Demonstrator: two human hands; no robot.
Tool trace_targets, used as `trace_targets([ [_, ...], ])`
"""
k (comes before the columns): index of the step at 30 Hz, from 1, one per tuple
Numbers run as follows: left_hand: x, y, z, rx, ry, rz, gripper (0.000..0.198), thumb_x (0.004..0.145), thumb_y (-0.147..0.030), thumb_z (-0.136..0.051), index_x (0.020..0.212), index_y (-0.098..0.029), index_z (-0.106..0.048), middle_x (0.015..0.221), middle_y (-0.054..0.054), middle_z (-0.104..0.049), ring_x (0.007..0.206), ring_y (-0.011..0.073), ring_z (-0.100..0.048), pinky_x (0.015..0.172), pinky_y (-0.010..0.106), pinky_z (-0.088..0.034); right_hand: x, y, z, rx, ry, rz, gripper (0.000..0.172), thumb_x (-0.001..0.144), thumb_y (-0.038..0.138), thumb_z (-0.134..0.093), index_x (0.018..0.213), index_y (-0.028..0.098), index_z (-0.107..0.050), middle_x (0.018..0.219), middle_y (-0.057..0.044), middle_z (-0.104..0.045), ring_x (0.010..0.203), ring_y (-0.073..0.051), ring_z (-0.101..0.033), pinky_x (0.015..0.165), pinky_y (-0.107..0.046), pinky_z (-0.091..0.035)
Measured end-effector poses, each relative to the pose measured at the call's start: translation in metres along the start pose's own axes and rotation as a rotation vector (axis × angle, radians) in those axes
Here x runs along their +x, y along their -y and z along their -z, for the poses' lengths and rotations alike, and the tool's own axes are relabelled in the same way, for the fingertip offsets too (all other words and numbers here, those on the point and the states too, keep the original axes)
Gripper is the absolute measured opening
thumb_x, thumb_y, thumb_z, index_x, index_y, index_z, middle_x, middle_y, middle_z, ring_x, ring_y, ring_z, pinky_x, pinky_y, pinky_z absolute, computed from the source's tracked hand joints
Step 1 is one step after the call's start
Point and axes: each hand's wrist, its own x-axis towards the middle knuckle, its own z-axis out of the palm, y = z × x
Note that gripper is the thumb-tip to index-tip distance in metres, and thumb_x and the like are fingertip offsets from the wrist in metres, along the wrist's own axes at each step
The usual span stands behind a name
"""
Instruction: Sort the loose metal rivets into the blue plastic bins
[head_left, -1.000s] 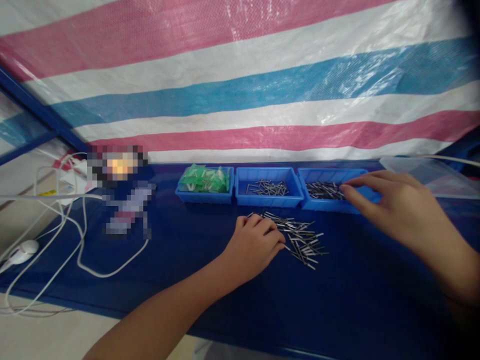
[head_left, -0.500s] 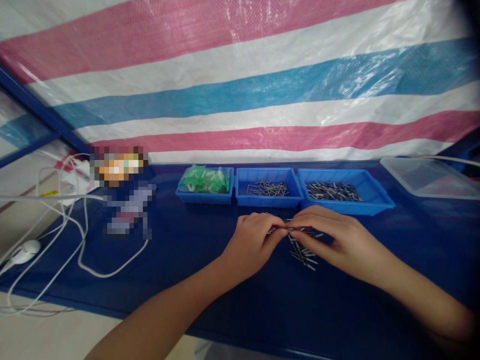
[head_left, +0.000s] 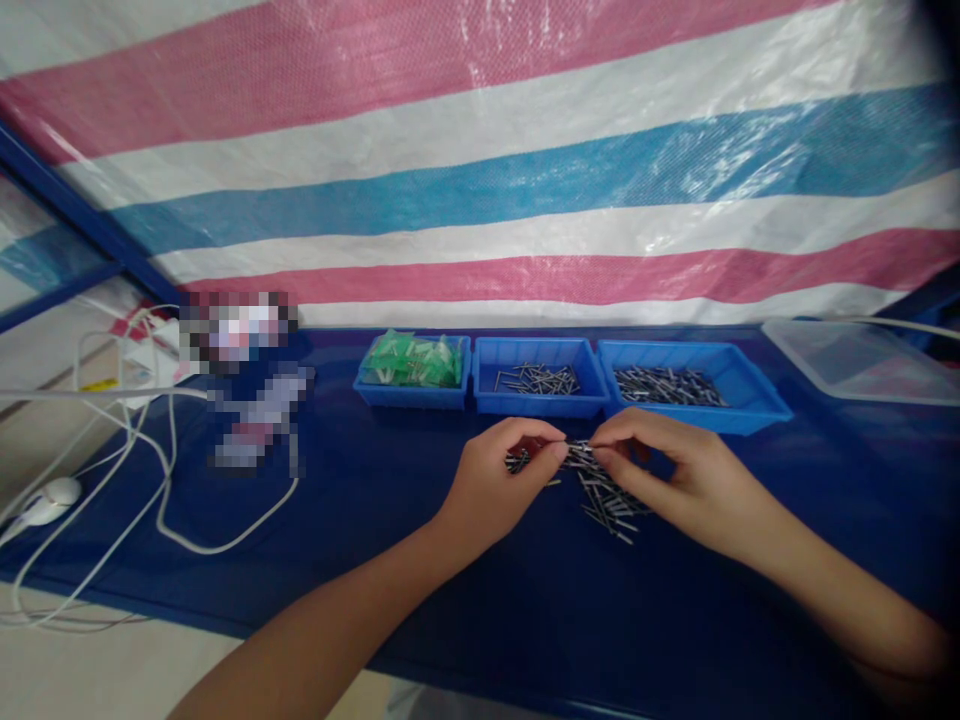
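A loose pile of thin metal pins, apparently blind rivets (head_left: 611,510), lies on the dark blue table below and between my hands. My left hand (head_left: 502,480) is closed in a pinch, thumb and forefinger at the left end of a small rivet (head_left: 578,446) above the pile. More rivets (head_left: 517,460) show through the gap inside that hand's curl; whether they are held or lie behind it I cannot tell. My right hand (head_left: 679,480) pinches the same rivet's right side, thumb and forefinger together. Its other fingers are mostly hidden.
Behind the hands stand three blue bins: one with green plastic packets (head_left: 416,360), one with some rivets (head_left: 544,379), one with more rivets (head_left: 667,387). A clear plastic lid (head_left: 855,360) lies at the right. White cables (head_left: 169,480) and blurred-out items (head_left: 262,415) occupy the left.
My fingertips have moved slightly apart, so a gap with a rivet shows between them. More of the pile is visible under my hands. The bins stay put.
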Motion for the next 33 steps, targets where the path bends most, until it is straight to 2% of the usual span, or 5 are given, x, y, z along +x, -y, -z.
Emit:
trace_targets([
  [4, 0.0, 0.002, -0.001, -0.084, -0.024, 0.039, 0.017, 0.084, -0.029, -0.063, 0.095, -0.017, -0.066, 0.085, 0.003, -0.068, 0.076, 0.013, -0.062, 0.072, 0.023, -0.05, 0.0, 0.002, -0.005, 0.024, 0.055, -0.015, 0.011, 0.09, 0.028, -0.052, 0.089, 0.022, -0.061, 0.081, -0.003, -0.065, 0.069, -0.015, -0.059, 0.063, -0.028, -0.047],
  [10, 0.0, 0.006, -0.002, -0.246, 0.072, 0.083, 0.021, 0.085, -0.033, -0.061, 0.095, -0.015, -0.067, 0.087, 0.004, -0.068, 0.077, 0.0134, -0.062, 0.07, 0.023, -0.051, -0.001, 0.004, -0.008, 0.045, 0.091, -0.049, 0.013, 0.091, 0.029, -0.05, 0.09, 0.022, -0.061, 0.079, -0.003, -0.064, 0.068, -0.015, -0.058, 0.061, -0.027, -0.046],
  [17, -0.001, 0.002, -0.002, -0.213, 0.063, 0.05, 0.02, 0.085, -0.032, -0.062, 0.094, -0.015, -0.067, 0.088, 0.004, -0.069, 0.079, 0.0136, -0.063, 0.073, 0.022, -0.05, 0.001, 0.007, -0.01, 0.138, 0.134, -0.035, 0.016, 0.093, 0.03, -0.049, 0.091, 0.023, -0.062, 0.088, -0.003, -0.065, 0.078, -0.015, -0.06, 0.07, -0.028, -0.047],
  [27, -0.001, 0.003, -0.001, -0.063, 0.06, 0.01, 0.019, 0.086, -0.031, -0.061, 0.095, -0.016, -0.067, 0.089, 0.004, -0.068, 0.08, 0.0143, -0.062, 0.073, 0.023, -0.049, -0.002, -0.003, -0.01, 0.15, -0.064, -0.048, 0.009, 0.088, 0.029, -0.058, 0.091, 0.023, -0.063, 0.083, -0.003, -0.064, 0.072, -0.015, -0.058, 0.064, -0.029, -0.046],
  [33, -0.001, 0.003, -0.001, -0.021, 0.086, 0.003, 0.018, 0.087, -0.03, -0.06, 0.095, -0.015, -0.066, 0.09, 0.004, -0.068, 0.08, 0.0143, -0.062, 0.073, 0.023, -0.048, -0.003, -0.002, -0.006, 0.175, -0.086, 0.004, 0.006, 0.086, 0.023, -0.061, 0.092, 0.024, -0.063, 0.083, -0.002, -0.063, 0.069, -0.013, -0.056, 0.062, -0.028, -0.044],
])
